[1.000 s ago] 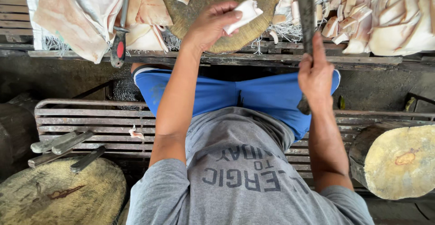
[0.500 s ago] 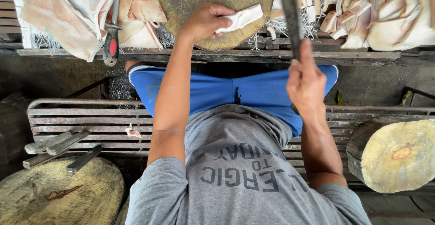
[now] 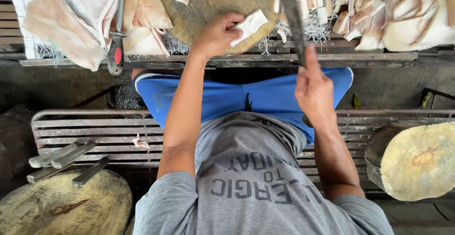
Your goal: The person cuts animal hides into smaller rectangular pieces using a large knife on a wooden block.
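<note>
Even, soft daylight; sharp focus with slight motion blur.

Illumination is diffuse, without glare. The round tan wooden chopping block [image 3: 222,7] and pale cut pieces [image 3: 403,12] are brightest. Deep shadow lies under the grey slatted bench [image 3: 95,131]. The long dark blade [image 3: 291,17] is mildly blurred. Edges bend outward slightly.

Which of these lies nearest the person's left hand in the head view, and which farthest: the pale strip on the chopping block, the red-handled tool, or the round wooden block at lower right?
Measured from the left hand:
1. Pale strip: held under the fingers, on the round chopping block.
2. Red-handled tool: off to the left, lying at the table edge.
3. Round wooden block: far lower right, beside the bench.
</note>
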